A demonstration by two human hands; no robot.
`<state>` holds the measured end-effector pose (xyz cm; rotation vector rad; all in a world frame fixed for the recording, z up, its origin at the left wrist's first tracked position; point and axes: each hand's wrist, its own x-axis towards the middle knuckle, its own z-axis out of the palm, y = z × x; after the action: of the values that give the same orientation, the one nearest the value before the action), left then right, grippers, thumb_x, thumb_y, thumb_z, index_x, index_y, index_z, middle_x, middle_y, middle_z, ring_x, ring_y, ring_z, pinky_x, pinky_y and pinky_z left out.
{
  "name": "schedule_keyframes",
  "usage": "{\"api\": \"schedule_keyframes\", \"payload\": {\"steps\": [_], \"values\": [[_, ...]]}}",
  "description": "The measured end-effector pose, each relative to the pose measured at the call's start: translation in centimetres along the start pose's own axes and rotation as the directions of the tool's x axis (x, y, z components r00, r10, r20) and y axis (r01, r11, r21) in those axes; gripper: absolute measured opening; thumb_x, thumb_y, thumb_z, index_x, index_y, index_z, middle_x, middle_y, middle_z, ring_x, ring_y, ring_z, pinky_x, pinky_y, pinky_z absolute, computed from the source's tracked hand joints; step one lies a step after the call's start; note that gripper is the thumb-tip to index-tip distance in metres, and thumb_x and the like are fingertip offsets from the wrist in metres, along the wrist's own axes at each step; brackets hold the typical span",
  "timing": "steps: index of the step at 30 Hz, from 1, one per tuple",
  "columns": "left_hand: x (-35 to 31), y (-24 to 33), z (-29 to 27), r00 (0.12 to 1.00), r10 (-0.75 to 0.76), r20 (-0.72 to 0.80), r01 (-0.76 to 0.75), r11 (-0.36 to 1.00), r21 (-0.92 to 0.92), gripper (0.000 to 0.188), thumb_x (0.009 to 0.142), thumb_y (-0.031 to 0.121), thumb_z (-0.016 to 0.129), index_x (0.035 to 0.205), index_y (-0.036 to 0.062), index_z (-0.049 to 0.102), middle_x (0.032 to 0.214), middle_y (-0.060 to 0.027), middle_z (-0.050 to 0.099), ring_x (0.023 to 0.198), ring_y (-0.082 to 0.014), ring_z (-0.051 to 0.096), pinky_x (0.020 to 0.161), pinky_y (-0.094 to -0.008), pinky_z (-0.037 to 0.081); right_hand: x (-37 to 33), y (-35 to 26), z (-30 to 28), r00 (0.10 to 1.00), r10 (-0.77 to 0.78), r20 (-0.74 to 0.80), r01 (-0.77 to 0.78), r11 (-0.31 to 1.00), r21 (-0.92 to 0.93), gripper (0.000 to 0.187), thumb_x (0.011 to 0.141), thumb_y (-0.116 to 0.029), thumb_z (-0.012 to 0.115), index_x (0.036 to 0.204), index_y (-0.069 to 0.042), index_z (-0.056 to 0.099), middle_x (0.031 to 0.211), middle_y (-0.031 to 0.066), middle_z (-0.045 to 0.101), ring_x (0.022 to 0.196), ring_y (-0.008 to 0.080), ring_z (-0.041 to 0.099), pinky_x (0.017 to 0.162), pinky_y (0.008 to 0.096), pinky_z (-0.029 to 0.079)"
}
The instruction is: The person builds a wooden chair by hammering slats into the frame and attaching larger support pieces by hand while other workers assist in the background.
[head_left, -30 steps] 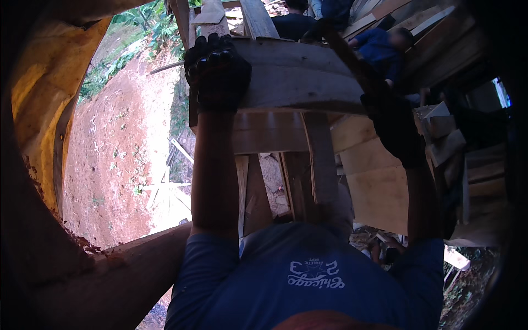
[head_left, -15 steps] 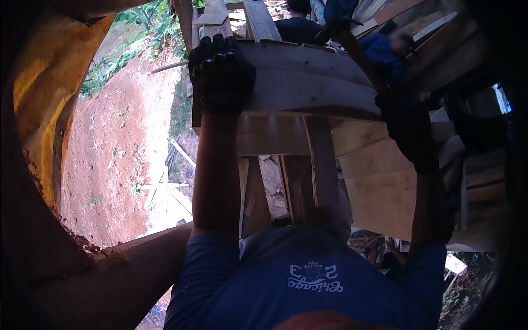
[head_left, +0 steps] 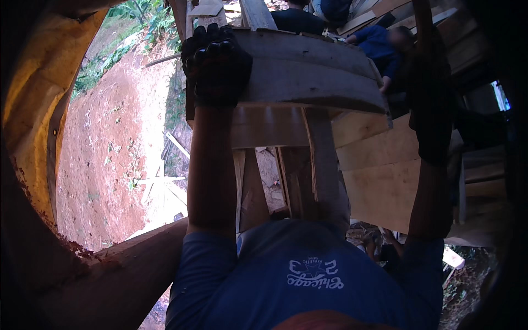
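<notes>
Left hand: curled on board | right hand: gripping handle

The greyish plank lies crosswise (hammer near upright).

A creased yellow sheet hangs at ten o'clock. At nine lies a slope of reddish earth (the right edge glares in sunlight), with green plants at eleven. Just past twelve shows a dark-shirted person; between one and two, a person in blue. A thick wooden beam slants at eight o'clock.
</notes>
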<state>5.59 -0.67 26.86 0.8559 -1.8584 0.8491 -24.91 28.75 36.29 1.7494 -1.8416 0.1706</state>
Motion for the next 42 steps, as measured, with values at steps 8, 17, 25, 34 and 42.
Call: {"api": "schedule_keyframes", "payload": {"steps": [8,17,25,34,42], "values": [[-0.8,-1.1,1.3,0.998,-0.013,-0.054,0.014,1.000,0.022,0.020,0.089,0.016,0.060,0.069,0.0158,0.061,0.065,-0.0062,0.065,0.059,-0.0210,0.070,0.053,-0.0399,0.057,3.2,-5.2,-3.0,0.967,-0.048,0.251,-0.063,0.907,0.416,0.035,0.107,-0.018,0.053,0.137,-0.006,0.064,0.096,0.0038,0.069,0.080,0.0108,0.064,0.066,0.0294,0.052],[-1.3,-1.9,1.5,0.999,0.047,0.007,-0.047,0.996,0.082,0.015,0.091,0.017,0.060,0.078,0.0111,0.064,0.069,-0.0054,0.066,0.067,-0.0206,0.073,0.059,-0.0393,0.059,1.9,-5.1,0.6,0.981,0.027,0.192,-0.041,0.997,0.067,0.042,0.108,-0.033,0.056,0.136,-0.004,0.061,0.109,0.0067,0.068,0.093,0.0119,0.064,0.083,0.0267,0.052],[-1.2,-0.2,2.0,0.997,-0.008,0.076,0.005,0.999,0.039,0.018,0.096,0.018,0.056,0.083,0.0086,0.065,0.074,-0.0065,0.067,0.072,-0.0228,0.071,0.062,-0.0387,0.060,0.8,-4.5,-1.4,0.967,0.228,-0.112,-0.242,0.961,-0.137,0.046,0.106,-0.028,0.056,0.144,-0.002,0.055,0.137,0.0134,0.062,0.117,0.0245,0.066,0.098,0.0330,0.053],[-0.3,-0.8,-0.3,0.998,-0.067,-0.012,0.067,0.996,-0.052,0.016,0.093,0.016,0.056,0.082,0.0102,0.066,0.073,-0.0080,0.067,0.064,-0.0259,0.070,0.062,-0.0395,0.059,1.9,-3.3,-1.4,0.972,0.049,0.229,-0.070,0.994,0.081,0.043,0.106,-0.031,0.054,0.143,-0.008,0.056,0.136,0.0127,0.063,0.117,0.0201,0.066,0.100,0.0408,0.055],[-0.9,-1.7,-0.1,0.997,0.000,0.080,-0.001,1.000,0.015,0.013,0.089,0.013,0.058,0.079,0.0096,0.065,0.074,-0.0075,0.067,0.077,-0.0230,0.072,0.065,-0.0394,0.058,1.4,-4.4,-1.3,1.000,-0.016,0.011,0.018,0.988,-0.153,0.037,0.106,-0.030,0.055,0.135,-0.009,0.061,0.117,0.0075,0.065,0.098,0.0124,0.065,0.079,0.0317,0.052]]}}
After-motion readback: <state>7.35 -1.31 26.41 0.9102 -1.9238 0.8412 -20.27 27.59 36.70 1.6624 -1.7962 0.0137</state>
